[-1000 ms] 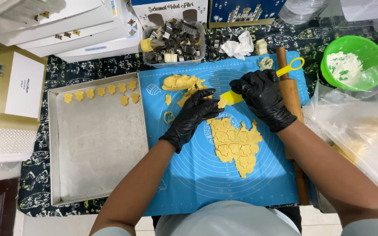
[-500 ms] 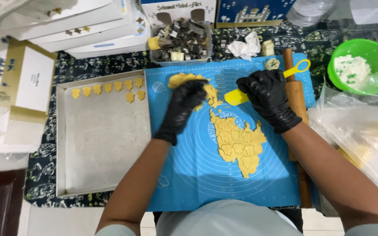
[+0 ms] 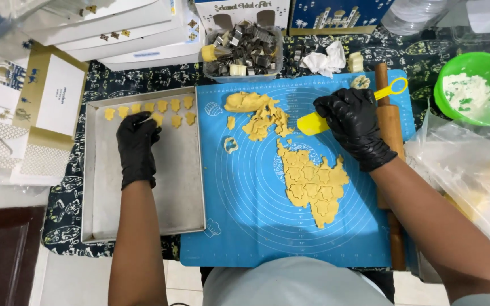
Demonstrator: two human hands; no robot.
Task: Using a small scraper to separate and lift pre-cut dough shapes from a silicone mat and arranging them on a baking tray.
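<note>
My left hand (image 3: 137,148), in a black glove, reaches over the metal baking tray (image 3: 182,198) and pinches a small yellow dough cutout (image 3: 144,119) against the tray floor, beside a row of several cutouts (image 3: 174,105). In its black glove, my right hand (image 3: 354,126) is shut on a yellow plastic scraper (image 3: 313,123) above the blue silicone mat (image 3: 250,226). A rolled sheet of yellow dough (image 3: 312,181) with cut shapes lies on the mat below the scraper. Dough scraps (image 3: 256,113) are piled at the mat's top, with a small cookie cutter (image 3: 231,145) next to them.
A wooden rolling pin (image 3: 392,170) lies along the mat's right edge. A green bowl of flour (image 3: 472,88) stands at the far right above clear plastic bags (image 3: 472,170). A tub of metal cutters (image 3: 245,48) and white boxes (image 3: 126,28) sit at the back.
My left hand has moved left from the dough scraps on the mat to the baking tray, carrying a cutout. The right hand has stayed in place with the scraper.
</note>
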